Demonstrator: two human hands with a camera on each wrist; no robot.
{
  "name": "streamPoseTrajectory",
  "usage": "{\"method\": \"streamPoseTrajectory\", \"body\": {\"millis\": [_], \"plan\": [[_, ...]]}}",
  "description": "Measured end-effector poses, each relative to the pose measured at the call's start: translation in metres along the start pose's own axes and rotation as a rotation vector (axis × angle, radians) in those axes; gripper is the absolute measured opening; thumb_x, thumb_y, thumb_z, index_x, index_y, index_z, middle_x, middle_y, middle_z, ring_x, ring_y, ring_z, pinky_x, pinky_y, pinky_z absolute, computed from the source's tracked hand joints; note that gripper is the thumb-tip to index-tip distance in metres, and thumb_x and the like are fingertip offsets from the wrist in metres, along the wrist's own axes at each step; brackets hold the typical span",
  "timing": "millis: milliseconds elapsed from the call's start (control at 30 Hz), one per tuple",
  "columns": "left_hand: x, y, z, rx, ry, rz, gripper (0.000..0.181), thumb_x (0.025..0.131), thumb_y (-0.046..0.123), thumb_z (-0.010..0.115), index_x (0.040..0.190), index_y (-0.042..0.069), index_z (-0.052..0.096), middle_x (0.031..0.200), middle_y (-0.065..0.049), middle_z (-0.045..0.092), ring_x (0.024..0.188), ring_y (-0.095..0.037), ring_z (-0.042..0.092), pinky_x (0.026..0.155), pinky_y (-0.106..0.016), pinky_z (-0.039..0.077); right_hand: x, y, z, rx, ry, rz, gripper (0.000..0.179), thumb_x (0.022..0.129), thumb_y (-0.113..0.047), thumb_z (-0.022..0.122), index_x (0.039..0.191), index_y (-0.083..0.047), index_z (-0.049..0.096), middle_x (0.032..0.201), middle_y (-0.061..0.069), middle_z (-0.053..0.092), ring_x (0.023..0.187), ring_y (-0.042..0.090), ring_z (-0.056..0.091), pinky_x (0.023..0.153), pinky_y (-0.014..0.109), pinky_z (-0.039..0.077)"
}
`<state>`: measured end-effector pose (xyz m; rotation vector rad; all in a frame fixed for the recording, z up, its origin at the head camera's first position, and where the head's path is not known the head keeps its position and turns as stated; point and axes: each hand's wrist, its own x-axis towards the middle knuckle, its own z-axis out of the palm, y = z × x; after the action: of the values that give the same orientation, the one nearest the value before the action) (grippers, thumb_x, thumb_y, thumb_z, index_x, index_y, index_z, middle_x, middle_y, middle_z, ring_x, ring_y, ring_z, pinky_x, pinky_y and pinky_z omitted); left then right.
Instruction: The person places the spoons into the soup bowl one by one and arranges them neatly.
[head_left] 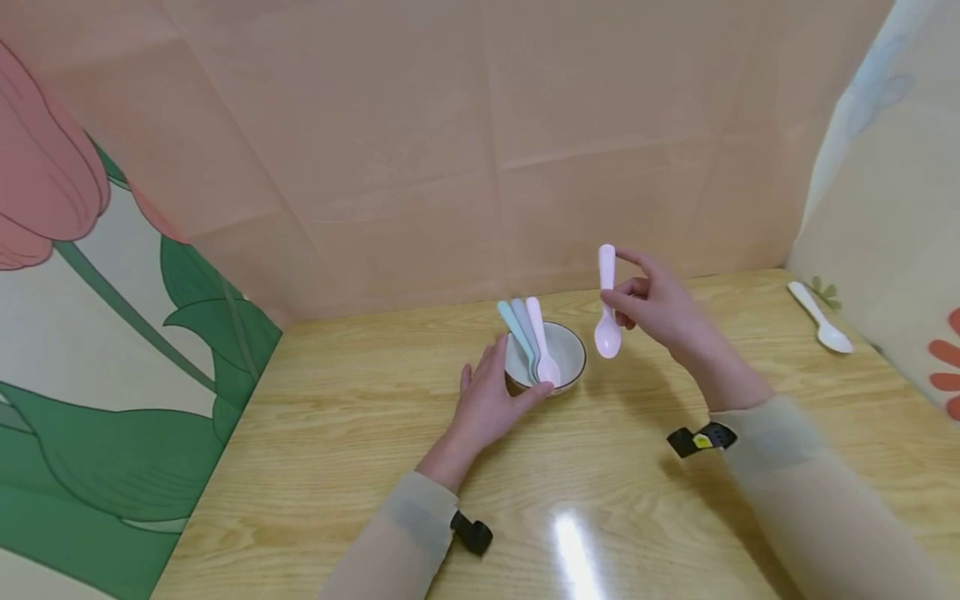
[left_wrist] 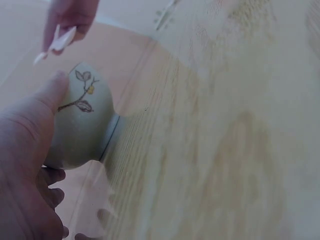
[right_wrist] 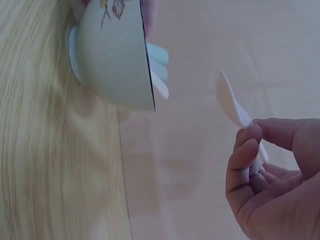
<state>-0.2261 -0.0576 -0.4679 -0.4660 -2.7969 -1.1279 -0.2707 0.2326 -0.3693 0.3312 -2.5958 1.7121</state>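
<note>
Thumb and fingers of my left hand [head_left: 486, 407] hold the sides of a small white bowl [head_left: 567, 350] with a dark rim. Its outer wall [left_wrist: 85, 135], seen in the left wrist view, bears a leafy twig pattern. Inside lean a teal spoon [head_left: 516, 327], a grey-blue spoon [head_left: 522, 314] and a pale pink spoon [head_left: 537, 323], handles up. To the right of the bowl, my right hand [head_left: 660, 310] pinches another pale pink spoon [head_left: 607, 337] by its handle. That spoon hangs upright in the head view, scoop down, apart from the bowl.
A white spoon [head_left: 817, 317] lies on the wooden table [head_left: 360, 417] at the far right, near the edge. Behind the table rises a peach-coloured backdrop [head_left: 405, 167]. A flower-patterned sheet [head_left: 195, 350] stands on the left, and a pale sheet [head_left: 900, 217] on the right.
</note>
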Motion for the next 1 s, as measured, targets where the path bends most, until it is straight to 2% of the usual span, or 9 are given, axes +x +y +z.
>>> {"method": "streamPoseTrajectory", "body": {"millis": [333,500,767,1000], "plan": [[0.0,-0.002,0.001,0.014,0.005,0.004,0.103,0.097,0.071,0.074,0.176,0.026,0.025,0.168,-0.001,0.048,0.159,-0.021,0.04,0.128,-0.072,0.011,0.01,-0.004,0.035,0.084,-0.059,-0.042,0.09,0.109,-0.012,0.072,0.178,-0.019,0.014,0.104,0.02,0.072,0.081,0.021,0.066,0.074,0.032,0.059],[0.0,-0.001,0.001,0.007,0.003,0.004,0.103,0.098,0.071,0.073,0.176,0.026,0.024,0.17,0.0,0.047,0.161,-0.022,0.037,0.128,-0.073,0.01,0.014,0.002,0.045,0.112,-0.054,-0.072,0.091,0.108,-0.008,0.072,0.178,-0.019,0.015,0.102,0.021,0.07,0.081,0.023,0.068,0.074,0.03,0.06],[-0.001,0.001,-0.002,-0.002,-0.01,0.006,0.104,0.099,0.068,0.074,0.177,0.027,0.02,0.174,0.001,0.042,0.164,-0.024,0.031,0.129,-0.073,0.008,0.017,0.013,0.055,0.091,-0.08,-0.057,0.091,0.108,-0.009,0.073,0.178,-0.02,0.017,0.107,0.025,0.071,0.084,0.023,0.071,0.077,0.03,0.062],[-0.001,0.001,-0.002,-0.009,0.0,0.022,0.103,0.098,0.073,0.071,0.177,0.027,0.022,0.171,0.001,0.046,0.16,-0.022,0.039,0.127,-0.075,0.01,0.018,0.016,0.061,0.051,-0.085,-0.071,0.091,0.107,-0.008,0.074,0.178,-0.019,0.017,0.106,0.024,0.073,0.084,0.024,0.071,0.075,0.03,0.061]]}}
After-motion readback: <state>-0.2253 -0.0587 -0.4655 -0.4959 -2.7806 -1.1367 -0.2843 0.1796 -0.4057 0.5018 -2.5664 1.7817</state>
